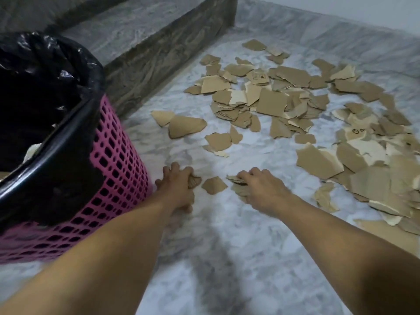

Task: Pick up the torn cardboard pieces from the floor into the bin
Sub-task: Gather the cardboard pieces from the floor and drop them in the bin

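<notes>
Currently the torn cardboard pieces [293, 110] lie scattered over the marble floor [238, 235], thickest ahead and to the right, with a few strays near the hands. Both hands work at floor level just right of the bin [118, 169]: the left hand [179, 185] is curled around a small ridged scrap [195, 181], and the right hand [261, 189] is closed over a thin stack of scraps [237, 181] pinned against the floor. One loose triangular piece [214, 185] rests between the two hands, touching neither. By appearance the pieces are light, thin and fairly stiff corrugated board with ragged edges; they should bend, not break, and will likely slide easily on the smooth stone. Recommended hold: pinch at a lifted edge or corner, or sweep several together and clamp the stack between thumb and fingers (flat pieces lying flush may need a fingernail under the rim). The bin is a pink perforated basket lined with a black plastic bag [45, 71] folded over its rim; inside, a pale scrap [33, 151] shows low against the liner, and the rest of the interior is too dark to read
</notes>
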A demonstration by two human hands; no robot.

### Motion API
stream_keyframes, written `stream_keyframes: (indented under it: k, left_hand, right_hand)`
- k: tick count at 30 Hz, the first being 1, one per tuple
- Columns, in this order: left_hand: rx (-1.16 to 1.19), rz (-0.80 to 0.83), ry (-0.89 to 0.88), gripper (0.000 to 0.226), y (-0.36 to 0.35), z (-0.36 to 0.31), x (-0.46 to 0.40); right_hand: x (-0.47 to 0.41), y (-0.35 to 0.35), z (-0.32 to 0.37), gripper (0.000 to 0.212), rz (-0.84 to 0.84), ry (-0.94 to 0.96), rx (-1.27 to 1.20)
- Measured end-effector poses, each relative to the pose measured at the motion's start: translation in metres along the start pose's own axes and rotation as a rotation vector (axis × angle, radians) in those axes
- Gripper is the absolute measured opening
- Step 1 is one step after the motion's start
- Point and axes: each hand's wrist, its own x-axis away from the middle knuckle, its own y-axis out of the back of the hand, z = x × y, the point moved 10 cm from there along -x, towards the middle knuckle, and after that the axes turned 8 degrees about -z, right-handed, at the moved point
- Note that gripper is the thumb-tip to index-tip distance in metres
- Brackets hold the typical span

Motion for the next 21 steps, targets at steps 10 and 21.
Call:
stream_keyframes:
  k: [10, 21]
  left_hand:
    - [0.093, -0.046, 0.085, 0.038, 0.005, 0.001, -0.012]
    - [0.387, 0.135, 0.064, 0.014, 0.018, -0.037, -0.027]
  right_hand:
    - [-0.026, 0.032, -0.012, 0.039, 0.124, -0.259, -0.05]
    - [-0.088, 0.044, -0.029, 0.038, 0.435, -0.072, -0.052]
